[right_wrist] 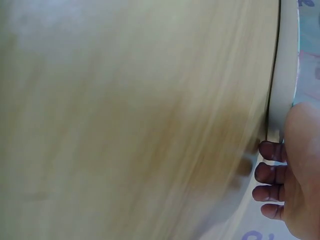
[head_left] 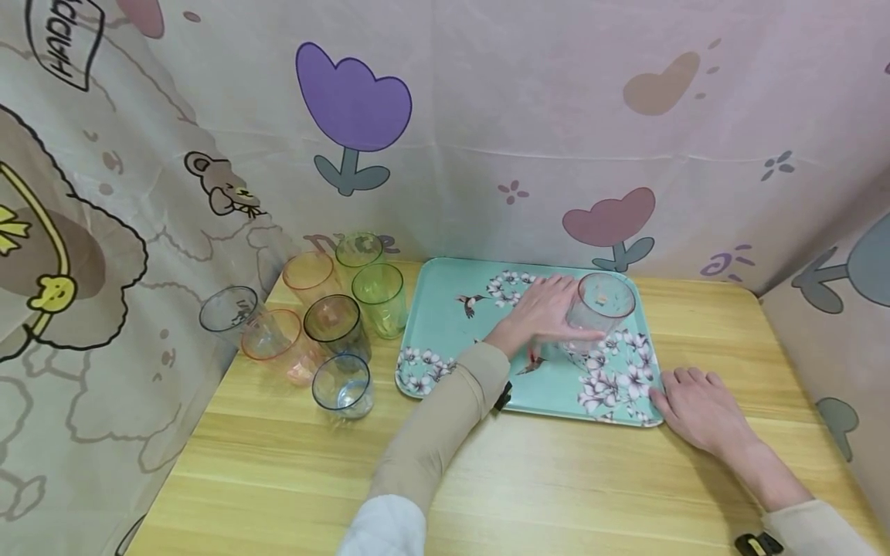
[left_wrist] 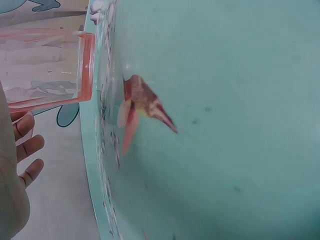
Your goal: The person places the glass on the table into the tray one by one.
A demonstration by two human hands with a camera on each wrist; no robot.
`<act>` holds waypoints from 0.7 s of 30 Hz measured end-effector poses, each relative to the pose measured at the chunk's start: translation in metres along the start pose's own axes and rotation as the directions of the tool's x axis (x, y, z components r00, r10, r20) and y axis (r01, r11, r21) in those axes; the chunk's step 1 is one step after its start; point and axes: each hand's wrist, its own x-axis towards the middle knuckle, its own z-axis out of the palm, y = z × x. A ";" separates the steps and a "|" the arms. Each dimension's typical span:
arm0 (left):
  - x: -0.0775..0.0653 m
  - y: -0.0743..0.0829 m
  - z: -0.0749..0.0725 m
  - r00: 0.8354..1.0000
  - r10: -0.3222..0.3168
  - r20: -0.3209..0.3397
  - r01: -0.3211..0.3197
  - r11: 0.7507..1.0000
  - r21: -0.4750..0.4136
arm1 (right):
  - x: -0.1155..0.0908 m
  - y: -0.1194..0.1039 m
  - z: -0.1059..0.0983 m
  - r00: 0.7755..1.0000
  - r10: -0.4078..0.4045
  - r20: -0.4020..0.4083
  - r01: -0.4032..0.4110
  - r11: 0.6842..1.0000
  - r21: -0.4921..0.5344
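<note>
Left hand (head_left: 545, 313) has its thumb and fingers clamped round a pink-rimmed glass (head_left: 603, 309) over the right part of the green tray (head_left: 452, 289); can't tell if its base touches. Right hand (head_left: 702, 409) rests with loose fingers on the table, thumb against the tray's near right corner. Seven more glasses (head_left: 378, 301) crowd just left of the tray, and the left sleeve (head_left: 445, 421) crosses its front edge, blocking some of it. It's all on a light wood table (head_left: 528, 494), with cartoon-print curtains (head_left: 480, 85) behind and along both sides.
</note>
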 end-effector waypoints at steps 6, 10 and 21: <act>0.015 0.001 -0.002 1.000 -0.006 0.003 0.006 0.999 -0.031 | 0.000 0.001 0.000 1.000 -0.007 -0.010 0.007 1.000 -0.004; 0.024 0.004 -0.006 1.000 -0.008 0.008 0.009 1.000 -0.025 | 0.001 0.002 -0.001 1.000 -0.003 0.012 0.003 1.000 0.001; 0.039 0.012 0.001 0.999 -0.038 0.029 0.040 0.998 -0.043 | 0.000 0.001 0.001 1.000 -0.006 -0.001 0.006 1.000 0.005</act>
